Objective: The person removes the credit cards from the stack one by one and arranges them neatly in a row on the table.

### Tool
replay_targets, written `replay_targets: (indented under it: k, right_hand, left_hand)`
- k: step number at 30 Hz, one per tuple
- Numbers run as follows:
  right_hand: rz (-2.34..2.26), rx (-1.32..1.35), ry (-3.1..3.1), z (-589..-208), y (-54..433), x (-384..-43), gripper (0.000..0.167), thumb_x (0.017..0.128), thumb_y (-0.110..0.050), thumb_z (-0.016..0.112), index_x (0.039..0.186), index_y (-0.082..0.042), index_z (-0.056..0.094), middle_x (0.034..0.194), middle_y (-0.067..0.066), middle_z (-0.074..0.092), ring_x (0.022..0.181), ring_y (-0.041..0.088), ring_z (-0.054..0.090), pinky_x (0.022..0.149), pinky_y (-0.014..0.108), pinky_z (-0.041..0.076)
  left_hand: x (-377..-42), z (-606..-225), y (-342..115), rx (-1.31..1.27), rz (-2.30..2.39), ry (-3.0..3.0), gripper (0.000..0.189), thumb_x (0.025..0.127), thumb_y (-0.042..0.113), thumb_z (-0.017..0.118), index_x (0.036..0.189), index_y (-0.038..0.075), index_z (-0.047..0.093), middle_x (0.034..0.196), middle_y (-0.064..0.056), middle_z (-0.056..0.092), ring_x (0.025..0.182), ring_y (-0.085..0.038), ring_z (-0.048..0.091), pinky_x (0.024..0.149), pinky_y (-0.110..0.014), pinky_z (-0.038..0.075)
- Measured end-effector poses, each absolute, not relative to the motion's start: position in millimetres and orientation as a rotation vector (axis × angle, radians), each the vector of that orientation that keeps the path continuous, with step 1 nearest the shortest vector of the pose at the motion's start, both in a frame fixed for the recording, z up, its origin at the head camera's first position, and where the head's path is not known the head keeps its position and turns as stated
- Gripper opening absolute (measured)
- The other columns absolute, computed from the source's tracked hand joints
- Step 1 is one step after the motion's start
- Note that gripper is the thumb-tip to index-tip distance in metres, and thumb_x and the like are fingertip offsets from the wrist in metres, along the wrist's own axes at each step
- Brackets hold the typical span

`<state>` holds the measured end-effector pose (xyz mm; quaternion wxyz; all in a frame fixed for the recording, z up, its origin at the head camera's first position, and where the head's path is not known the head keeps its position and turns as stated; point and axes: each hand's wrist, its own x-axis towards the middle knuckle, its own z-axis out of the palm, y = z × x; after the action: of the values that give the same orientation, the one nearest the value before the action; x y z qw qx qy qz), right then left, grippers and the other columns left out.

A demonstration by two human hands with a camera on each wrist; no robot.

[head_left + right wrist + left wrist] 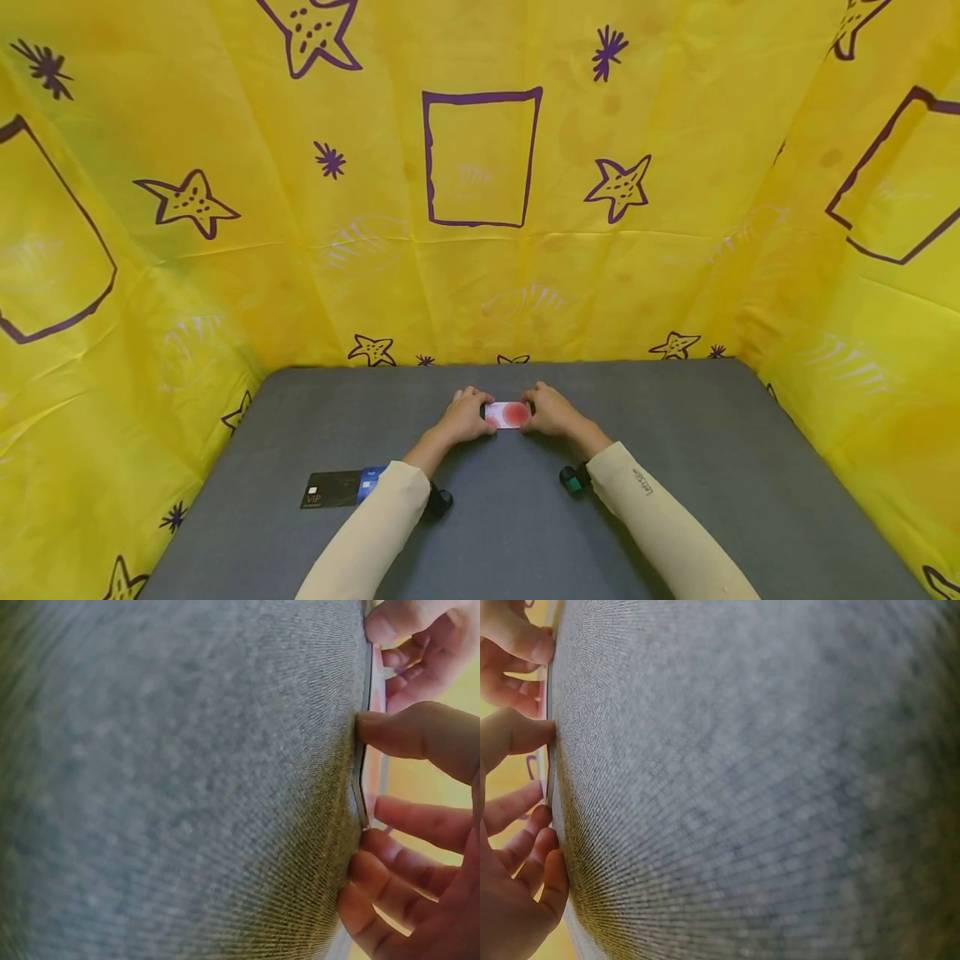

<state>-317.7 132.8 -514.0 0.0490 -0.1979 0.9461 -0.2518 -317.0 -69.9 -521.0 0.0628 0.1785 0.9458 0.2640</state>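
Observation:
A small white and pink card (507,415) with a big red circle lies on the grey table, long side facing me. Dark corners show at both of its ends. My left hand (465,414) pinches its left end, thumb on the near edge and fingers on the far side. At the right end, my right hand (553,410) grips it the same way. Seen edge-on in the right wrist view, the card (373,765) is thin with a dark lower edge, right at the table surface.
Left of my left forearm lie a black card (331,490) marked VIP and a blue card (371,481) partly covered by the sleeve (375,525). A yellow patterned cloth (480,283) rises behind and on both sides of the grey table (510,533).

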Motion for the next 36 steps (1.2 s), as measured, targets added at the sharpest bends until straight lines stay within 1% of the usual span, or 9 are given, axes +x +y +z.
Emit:
replay_targets:
  k: [8,14,18,23,29,36]
  right_hand:
    - [-0.757,-0.631,2.875,-514,134,-320,0.042,0.074,-0.019,0.079,0.109,0.0,0.067,0.097,0.01,0.054,0.08,0.021,0.05,0.077,0.036,0.045]
    - [-0.766,-0.648,2.869,-514,135,-321,0.041,0.075,-0.019,0.079,0.11,0.0,0.067,0.097,0.009,0.055,0.081,0.02,0.05,0.078,0.036,0.046]
    - [-0.778,-0.65,2.868,-515,136,-319,0.042,0.075,-0.019,0.079,0.111,0.0,0.067,0.098,0.01,0.054,0.082,0.02,0.051,0.08,0.036,0.046]
    - [-0.807,-0.643,2.865,-517,136,-318,0.042,0.074,-0.019,0.079,0.111,0.0,0.067,0.097,0.009,0.053,0.081,0.02,0.05,0.079,0.036,0.045]
    - [-0.85,-0.66,2.865,-519,136,-317,0.042,0.073,-0.019,0.08,0.109,-0.001,0.068,0.097,0.007,0.054,0.081,0.018,0.05,0.077,0.034,0.044]
    - [-0.87,-0.68,2.866,-517,136,-314,0.044,0.074,-0.02,0.08,0.112,-0.001,0.068,0.099,0.008,0.054,0.082,0.017,0.049,0.077,0.033,0.044]
  left_hand:
    - [-317,-517,-72,0.529,0.839,2.809,0.047,0.08,0.021,0.076,0.122,0.004,0.064,0.116,-0.015,0.056,0.105,-0.028,0.046,0.094,-0.044,0.042]
    - [-320,-518,-74,0.534,0.857,2.808,0.047,0.081,0.024,0.076,0.122,0.005,0.064,0.117,-0.015,0.057,0.105,-0.028,0.047,0.095,-0.044,0.042]
    - [-319,-519,-75,0.554,0.875,2.815,0.047,0.081,0.023,0.076,0.122,0.003,0.063,0.118,-0.016,0.058,0.105,-0.029,0.048,0.095,-0.044,0.043]
    - [-316,-520,-76,0.573,0.915,2.815,0.048,0.079,0.021,0.076,0.12,0.001,0.064,0.117,-0.017,0.059,0.104,-0.029,0.05,0.095,-0.046,0.043]
    - [-315,-523,-79,0.559,0.93,2.817,0.048,0.08,0.022,0.077,0.121,0.003,0.064,0.119,-0.015,0.059,0.106,-0.027,0.05,0.096,-0.044,0.043]
    - [-313,-522,-84,0.559,0.953,2.818,0.049,0.078,0.023,0.078,0.122,0.004,0.064,0.119,-0.014,0.059,0.107,-0.028,0.05,0.096,-0.046,0.044]
